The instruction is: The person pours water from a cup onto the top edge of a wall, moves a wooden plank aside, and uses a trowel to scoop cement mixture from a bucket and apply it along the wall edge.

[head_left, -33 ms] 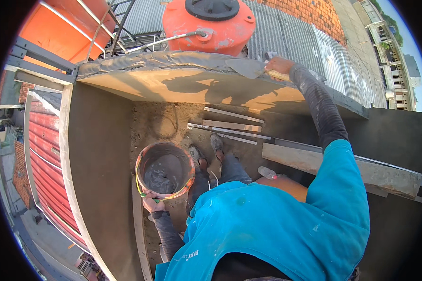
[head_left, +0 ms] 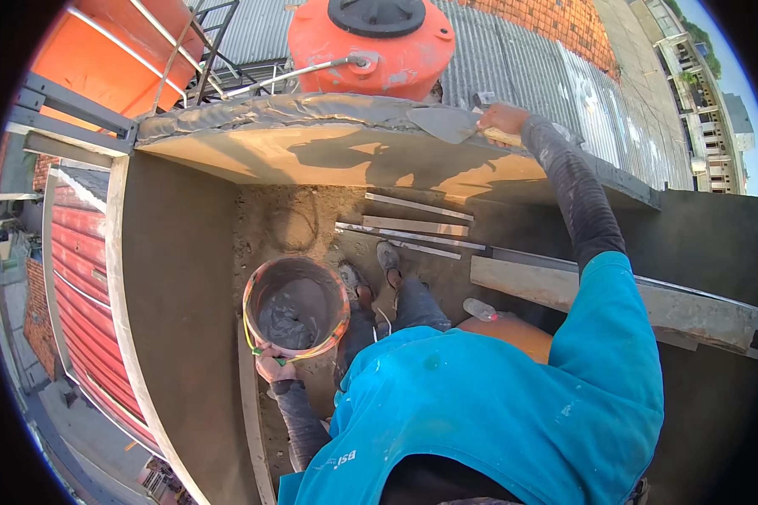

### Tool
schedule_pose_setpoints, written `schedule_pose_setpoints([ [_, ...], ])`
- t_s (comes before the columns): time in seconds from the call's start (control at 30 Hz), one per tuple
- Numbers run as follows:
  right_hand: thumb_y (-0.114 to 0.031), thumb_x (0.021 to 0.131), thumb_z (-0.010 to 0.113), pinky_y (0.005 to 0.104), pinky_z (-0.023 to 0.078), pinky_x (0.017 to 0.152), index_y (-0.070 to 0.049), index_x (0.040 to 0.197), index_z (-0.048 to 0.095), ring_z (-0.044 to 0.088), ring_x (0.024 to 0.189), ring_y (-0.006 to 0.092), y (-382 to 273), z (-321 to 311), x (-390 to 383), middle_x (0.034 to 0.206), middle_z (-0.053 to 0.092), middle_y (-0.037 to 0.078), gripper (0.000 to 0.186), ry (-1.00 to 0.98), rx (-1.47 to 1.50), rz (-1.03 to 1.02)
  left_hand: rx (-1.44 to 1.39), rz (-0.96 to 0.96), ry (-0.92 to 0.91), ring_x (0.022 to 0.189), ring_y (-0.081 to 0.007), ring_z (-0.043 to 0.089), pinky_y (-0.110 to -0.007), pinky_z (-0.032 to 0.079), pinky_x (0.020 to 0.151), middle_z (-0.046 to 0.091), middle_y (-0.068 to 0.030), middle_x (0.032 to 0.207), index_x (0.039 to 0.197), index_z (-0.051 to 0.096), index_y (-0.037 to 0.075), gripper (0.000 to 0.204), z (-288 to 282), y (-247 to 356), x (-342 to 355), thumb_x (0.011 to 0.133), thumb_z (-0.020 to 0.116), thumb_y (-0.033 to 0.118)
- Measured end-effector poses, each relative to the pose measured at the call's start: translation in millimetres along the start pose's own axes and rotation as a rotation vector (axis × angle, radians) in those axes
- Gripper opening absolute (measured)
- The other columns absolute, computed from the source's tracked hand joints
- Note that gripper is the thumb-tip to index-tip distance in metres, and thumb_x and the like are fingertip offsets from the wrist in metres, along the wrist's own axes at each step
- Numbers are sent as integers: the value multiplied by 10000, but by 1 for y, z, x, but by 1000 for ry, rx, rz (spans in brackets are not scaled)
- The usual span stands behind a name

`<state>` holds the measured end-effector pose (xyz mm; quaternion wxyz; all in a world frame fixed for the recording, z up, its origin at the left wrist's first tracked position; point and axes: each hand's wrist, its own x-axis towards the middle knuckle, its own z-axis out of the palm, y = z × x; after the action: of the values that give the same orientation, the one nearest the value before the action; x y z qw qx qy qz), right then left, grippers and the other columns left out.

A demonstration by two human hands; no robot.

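Note:
My right hand [head_left: 503,119] grips the wooden handle of a metal trowel [head_left: 438,122], its blade lying on the rough grey mortar along the top edge [head_left: 253,114] of the plastered wall [head_left: 303,164]. At lower left, my left hand [head_left: 271,364] is closed on the yellow-and-green handle [head_left: 249,335] of a round bucket [head_left: 338,310]. Wet grey mortar [head_left: 286,324] sits inside the bucket, beside my feet.
Long boards [head_left: 606,307] and strips [head_left: 417,225] lie at right and centre, with a plastic bottle [head_left: 480,310]. A side wall [head_left: 177,311] bounds the left. Beyond are orange water tanks [head_left: 366,63], corrugated roofing [head_left: 497,67] and a drop [head_left: 42,387] to ground level.

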<state>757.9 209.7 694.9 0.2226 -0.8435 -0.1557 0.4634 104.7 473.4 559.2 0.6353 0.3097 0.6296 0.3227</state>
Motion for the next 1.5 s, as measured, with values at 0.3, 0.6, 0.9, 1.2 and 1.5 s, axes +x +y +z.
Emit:
schedule_pose_setpoints([
  [0.3, -267, 846, 545, 316, 435, 424, 19, 782, 618, 533, 465, 171, 67, -15, -57, 599, 558, 93, 302, 198, 36, 116, 53, -6, -122, 784, -138, 464, -232, 359, 679, 572, -47, 1077, 772, 578, -7, 239, 28, 17, -1, 570, 450, -10],
  [0.6, -298, 824, 600, 422, 436, 804, -28, 1067, 505, 553, 923, 389, 7, 116, -162, 975, 593, 188, 376, 224, -526, -314, 146, -29, -377, 653, -144, 479, -253, 384, 576, 559, -50, 820, 734, 584, -13, 150, 123, 54, -61, 612, 498, -4],
  [0.9, -208, 759, 614, 383, 512, 669, -59, 987, 627, 631, 863, 282, -57, 272, -88, 904, 628, 125, 273, 288, -1146, -504, 22, 12, -638, 630, -149, 488, -242, 378, 572, 617, -122, 900, 674, 582, -63, 161, 200, 47, -113, 558, 470, -73],
  [1.2, -246, 725, 572, 427, 502, 790, -97, 968, 662, 629, 931, 319, -8, 165, -101, 976, 661, 135, 299, -182, -1165, -389, 73, 136, -849, 710, -162, 540, -261, 416, 611, 595, -84, 691, 545, 563, -40, 89, 267, 26, -185, 552, 476, -29],
  [1.5, -290, 828, 493, 456, 484, 741, 36, 877, 629, 623, 819, 383, 139, 128, -144, 833, 641, 237, 356, -356, -563, -524, 28, 176, -766, 672, -151, 495, -238, 375, 581, 640, -119, 895, 630, 581, -62, 155, 312, -50, -268, 539, 454, -65],
])
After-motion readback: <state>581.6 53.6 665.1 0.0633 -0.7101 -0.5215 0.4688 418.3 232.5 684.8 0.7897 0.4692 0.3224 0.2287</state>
